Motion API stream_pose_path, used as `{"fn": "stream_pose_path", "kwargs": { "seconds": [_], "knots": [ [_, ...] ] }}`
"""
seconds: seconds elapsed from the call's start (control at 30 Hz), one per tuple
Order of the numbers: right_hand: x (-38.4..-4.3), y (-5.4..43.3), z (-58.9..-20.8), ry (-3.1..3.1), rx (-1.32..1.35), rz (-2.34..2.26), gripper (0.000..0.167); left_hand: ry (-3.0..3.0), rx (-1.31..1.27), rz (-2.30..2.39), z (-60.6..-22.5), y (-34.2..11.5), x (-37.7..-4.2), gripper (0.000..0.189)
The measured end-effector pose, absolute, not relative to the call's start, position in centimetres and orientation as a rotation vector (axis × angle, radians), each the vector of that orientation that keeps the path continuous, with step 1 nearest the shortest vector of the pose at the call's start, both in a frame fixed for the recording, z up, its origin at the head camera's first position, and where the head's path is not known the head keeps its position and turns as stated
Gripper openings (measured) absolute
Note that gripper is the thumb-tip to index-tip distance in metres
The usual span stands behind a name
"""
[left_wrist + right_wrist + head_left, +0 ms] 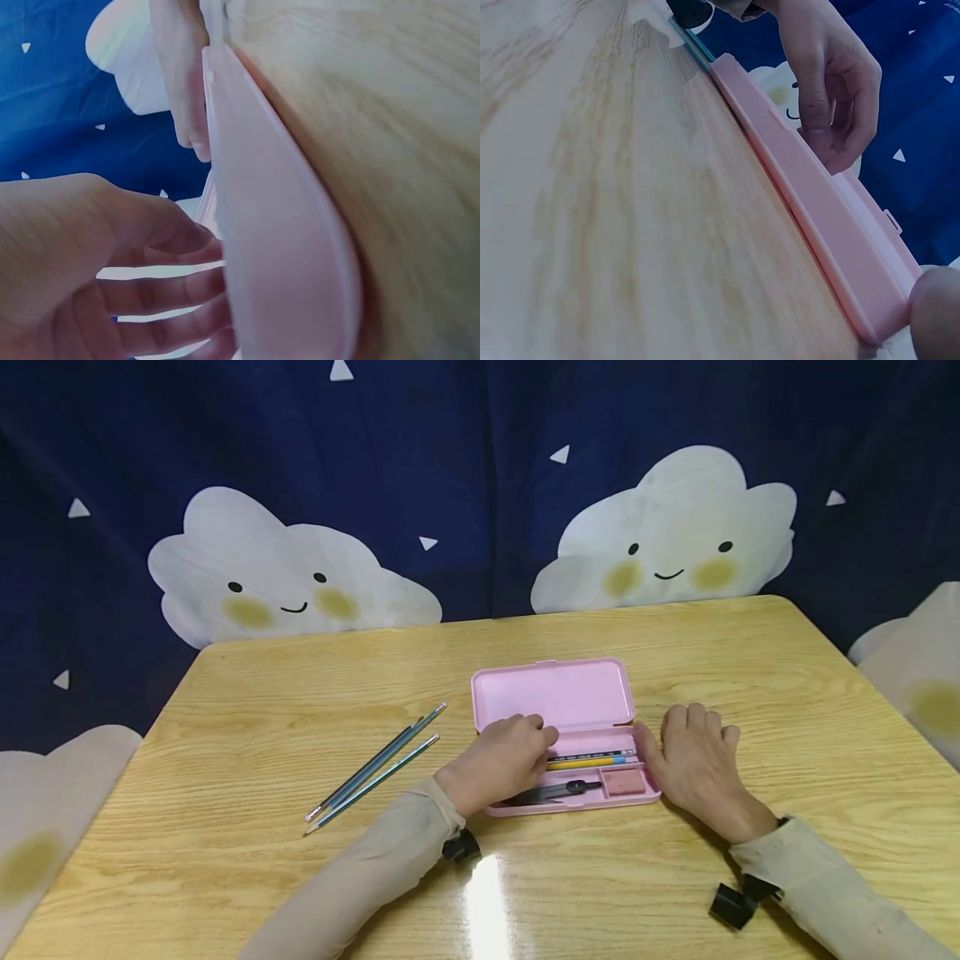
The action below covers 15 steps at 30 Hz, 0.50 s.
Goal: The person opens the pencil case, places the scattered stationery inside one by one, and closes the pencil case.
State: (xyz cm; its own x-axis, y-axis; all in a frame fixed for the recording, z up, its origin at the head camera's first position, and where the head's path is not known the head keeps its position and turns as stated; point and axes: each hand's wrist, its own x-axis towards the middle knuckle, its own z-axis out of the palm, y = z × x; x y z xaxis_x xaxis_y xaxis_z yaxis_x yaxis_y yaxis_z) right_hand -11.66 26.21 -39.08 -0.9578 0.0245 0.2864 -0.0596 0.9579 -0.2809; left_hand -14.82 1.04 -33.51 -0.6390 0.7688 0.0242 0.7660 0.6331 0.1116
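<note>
A pink pencil case (pixel 551 693) lies on the table with its lid laid back. My left hand (pixel 501 758) reaches over its left half, and its fingers (pixel 169 292) dip behind the front wall. Hidden fingertips mean I cannot tell whether they pinch anything. A yellow pencil (pixel 585 763) with a blue end and a black patterned pencil (pixel 592 756) lie in the back compartment, partly covered by that hand. In front of them are a black drawing compass (pixel 576 787) and a pink eraser (pixel 624 782). My right hand (pixel 697 760) rests at the case's right end, thumb against it, fingers loosely bent.
Several pencils (pixel 382 768), blue-green and dark, lie slanted on the wooden table (pixel 247 710) left of the case. A dark blue curtain (pixel 480 485) with cloud prints hangs behind the far edge. Each wrist carries a black camera mount.
</note>
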Motion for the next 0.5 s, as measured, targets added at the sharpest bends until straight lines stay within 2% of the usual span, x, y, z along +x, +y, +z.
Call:
{"fn": "stream_pose_path", "kwargs": {
  "seconds": [0.5],
  "knots": [
    [-11.7, 26.2, -39.0, -2.829, 0.015, 0.419, 0.042, 2.913, 1.337, 0.386, -34.2, -3.3, -15.7, 0.004]
  ]
}}
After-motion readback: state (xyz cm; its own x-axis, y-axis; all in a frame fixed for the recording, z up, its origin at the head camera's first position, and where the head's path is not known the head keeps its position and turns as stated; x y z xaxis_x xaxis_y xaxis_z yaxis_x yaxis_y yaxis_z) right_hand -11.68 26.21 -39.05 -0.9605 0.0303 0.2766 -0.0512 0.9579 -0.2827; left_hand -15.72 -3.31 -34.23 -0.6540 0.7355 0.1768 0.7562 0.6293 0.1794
